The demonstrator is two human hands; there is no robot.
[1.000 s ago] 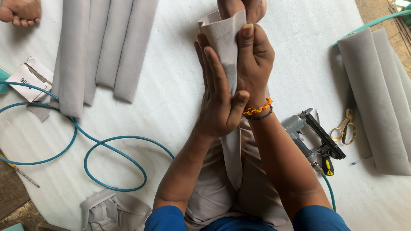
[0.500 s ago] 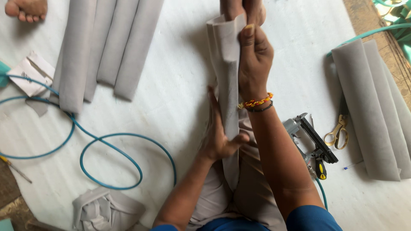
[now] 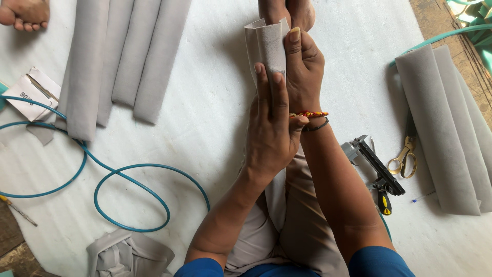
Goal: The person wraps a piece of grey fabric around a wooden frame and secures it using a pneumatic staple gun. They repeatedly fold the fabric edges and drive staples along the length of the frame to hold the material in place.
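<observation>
Left hand (image 3: 271, 128), centre frame: open, palm and fingers laid flat against the grey fabric strip (image 3: 266, 43), pressing it down. Right hand (image 3: 303, 66), just above and beside it: closed on the strip's upper end, thumb on the front face, fingers behind. A beaded bracelet (image 3: 309, 114) sits on that wrist. The strip runs from top centre down between the forearms onto the lap. Its top edge touches the person's own feet (image 3: 287, 11) at the top of the frame; whether they brace it cannot be told.

Risk, as judged: the fold is held by hand pressure alone. If the flat palm slides or the upper grip loosens, the fabric could spring open or skew. The hose loops lie near the knees and could snag a moving arm.

Surroundings: a staple gun (image 3: 373, 164) lies right of the right forearm, yellow-handled scissors (image 3: 404, 159) just beyond it. Finished grey rolls (image 3: 441, 128) lie at the right edge, more rolls (image 3: 120, 61) at upper left. A blue hose (image 3: 130, 197) coils at lower left, a crumpled fabric scrap (image 3: 128, 254) below it, a paper packet (image 3: 31, 92) at the left edge. Another person's foot (image 3: 24, 11) shows in the upper-left corner.

Surface: a white padded sheet (image 3: 205, 102) spread over the floor, bare ground showing at the corners. No walls are visible.
</observation>
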